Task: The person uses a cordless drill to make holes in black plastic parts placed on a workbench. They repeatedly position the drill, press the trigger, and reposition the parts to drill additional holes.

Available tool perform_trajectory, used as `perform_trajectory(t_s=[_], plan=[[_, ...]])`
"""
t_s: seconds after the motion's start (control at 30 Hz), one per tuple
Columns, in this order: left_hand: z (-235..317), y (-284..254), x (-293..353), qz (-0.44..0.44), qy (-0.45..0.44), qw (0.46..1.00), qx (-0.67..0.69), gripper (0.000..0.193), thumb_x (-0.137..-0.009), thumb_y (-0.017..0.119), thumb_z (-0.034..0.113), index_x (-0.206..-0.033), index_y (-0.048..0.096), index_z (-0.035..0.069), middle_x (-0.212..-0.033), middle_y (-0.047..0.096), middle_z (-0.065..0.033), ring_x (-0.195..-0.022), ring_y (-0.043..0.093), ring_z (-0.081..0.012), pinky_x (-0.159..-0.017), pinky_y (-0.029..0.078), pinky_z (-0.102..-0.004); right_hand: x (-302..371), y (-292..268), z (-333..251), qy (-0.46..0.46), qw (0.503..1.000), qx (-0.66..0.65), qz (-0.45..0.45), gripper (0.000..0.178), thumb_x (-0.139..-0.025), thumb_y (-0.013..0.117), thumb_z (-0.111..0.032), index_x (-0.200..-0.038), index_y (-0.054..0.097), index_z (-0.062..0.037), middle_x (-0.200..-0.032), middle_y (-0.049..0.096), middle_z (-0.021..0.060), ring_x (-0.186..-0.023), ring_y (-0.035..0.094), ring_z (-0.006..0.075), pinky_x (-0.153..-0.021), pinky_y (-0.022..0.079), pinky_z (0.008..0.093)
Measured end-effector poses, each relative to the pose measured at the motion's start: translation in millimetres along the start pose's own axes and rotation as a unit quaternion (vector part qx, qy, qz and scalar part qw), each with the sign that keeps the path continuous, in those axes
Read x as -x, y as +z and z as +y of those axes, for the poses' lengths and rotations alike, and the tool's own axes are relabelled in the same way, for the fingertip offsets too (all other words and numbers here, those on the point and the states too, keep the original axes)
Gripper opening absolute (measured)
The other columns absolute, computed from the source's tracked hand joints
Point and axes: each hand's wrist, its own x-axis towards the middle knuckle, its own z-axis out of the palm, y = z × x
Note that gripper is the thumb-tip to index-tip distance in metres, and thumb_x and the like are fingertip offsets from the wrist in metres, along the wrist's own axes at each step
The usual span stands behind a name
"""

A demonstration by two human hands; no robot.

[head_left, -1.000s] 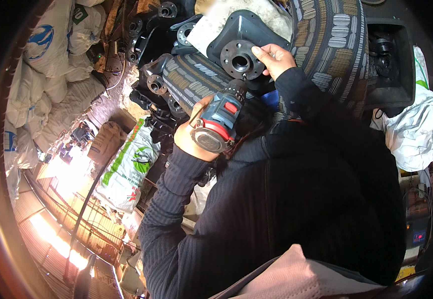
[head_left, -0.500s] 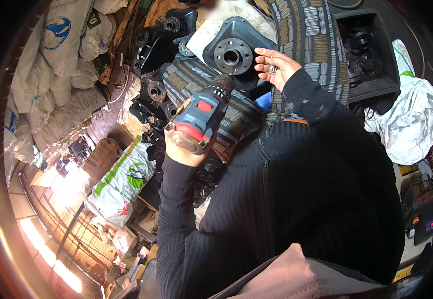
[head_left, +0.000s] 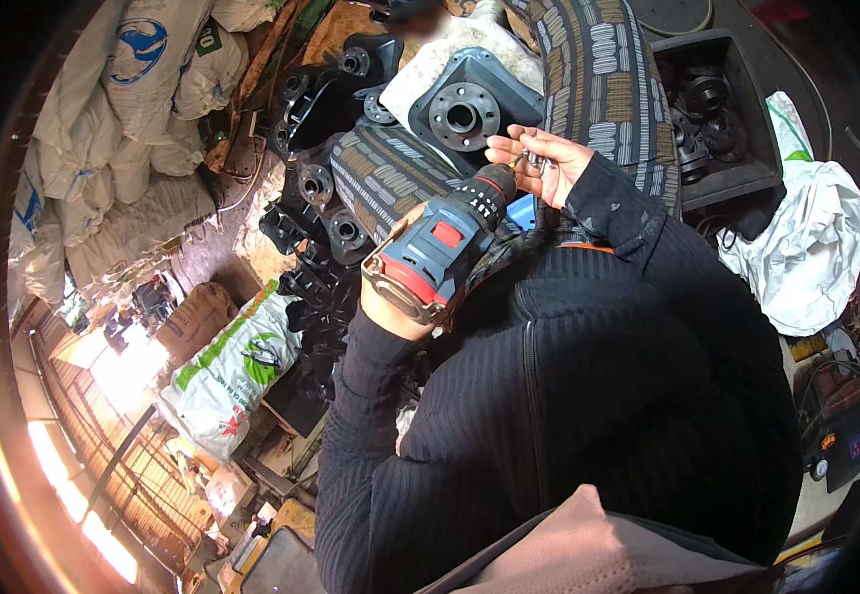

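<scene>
My left hand [head_left: 390,312] is wrapped round the grip of a blue, black and red cordless drill [head_left: 447,234]. The chuck points up and to the right, and its tip reaches the fingers of my right hand [head_left: 561,170]. That hand is turned palm up with the fingers bent, holding several small shiny metal pieces [head_left: 539,160] that look like screws or bolts. Just beyond both hands, a dark square casting with a round, drilled flange [head_left: 438,111] rests on a whitish pad [head_left: 412,77] between my patterned knees. Whether the drill tip touches a metal piece is unclear.
Several similar dark flanged parts [head_left: 345,230] are piled to the left. A black bin [head_left: 762,148] of metal parts stands at the right, beside a white sack [head_left: 811,238]. Stacked sacks [head_left: 143,124] line the far left. A small device with a red display [head_left: 858,445] sits lower right.
The drill has swung right, from the flange's lower edge to my right hand. My right hand has dropped slightly, its fingers now around the drill tip and the metal pieces.
</scene>
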Motion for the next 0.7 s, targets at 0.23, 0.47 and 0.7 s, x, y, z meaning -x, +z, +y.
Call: perform_trajectory(t_s=[0.23,0.47,0.7], plan=[[-5.0,3.6,2.0,-0.066,-0.015,0.996,-0.058,0.030,-0.072,0.066,0.010,-0.101,0.060,0.008,-0.094,0.062,-0.0085,-0.087,0.061,-0.0296,-0.079,0.050,-0.0373,-0.7,9.0,3.8,-0.009,0.999,0.023,0.023,0.027,-0.096,0.047,-0.012,-0.120,0.047,-0.0003,-0.127,0.053,0.0199,-0.119,0.052,0.0302,-0.094,0.050,0.0359],[-11.9,-1.4,0.5,-0.154,-0.051,0.984,-0.075,0.044,-0.083,0.055,0.022,-0.124,0.051,0.007,-0.125,0.056,-0.0062,-0.116,0.053,-0.0177,-0.099,0.041,-0.0291,-7.2,2.0,2.5,0.003,0.999,0.032,-0.025,0.037,-0.097,0.045,-0.016,-0.131,0.043,0.0005,-0.128,0.053,0.0162,-0.119,0.053,0.0262,-0.089,0.052,0.0318],[-16.3,-19.5,-25.4,-0.043,0.025,0.992,-0.118,0.025,-0.072,0.064,0.011,-0.097,0.063,0.011,-0.090,0.062,-0.0083,-0.081,0.061,-0.0284,-0.070,0.050,-0.0391,-17.3,-7.4,9.1,-0.027,0.983,0.129,0.128,0.033,-0.097,0.044,-0.014,-0.129,0.048,-0.0037,-0.108,0.061,0.0064,-0.092,0.061,0.0152,-0.077,0.054,0.0305]])
